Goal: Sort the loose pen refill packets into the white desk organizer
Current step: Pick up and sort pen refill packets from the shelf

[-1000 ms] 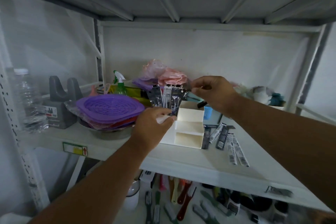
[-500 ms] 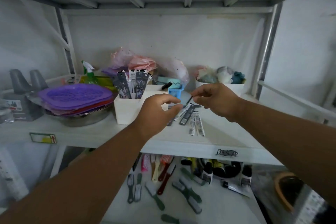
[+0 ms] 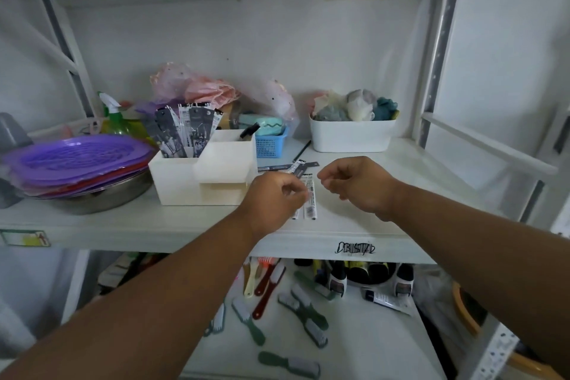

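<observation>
The white desk organizer (image 3: pixel 185 177) stands on the shelf with several pen refill packets (image 3: pixel 188 128) upright in its rear left compartment. A few loose refill packets (image 3: pixel 309 205) lie flat on the shelf to its right, and more (image 3: pixel 288 166) sit behind them. My left hand (image 3: pixel 273 202) is over the near packets, its curled fingertips pinching the edge of one that still lies on the shelf. My right hand (image 3: pixel 361 185) hovers just right of them, fingers loosely curled and holding nothing.
A stack of purple and red lids on a metal bowl (image 3: pixel 77 163) sits left of the organizer. A small blue basket (image 3: pixel 270 145) and a white tub of sponges (image 3: pixel 351 136) stand behind. Brushes (image 3: pixel 308 311) lie on the lower shelf.
The view has swung so the organizer sits further left. My left hand came off the organizer and dropped onto the loose packets. My right hand left the upright packets and now hovers at the right.
</observation>
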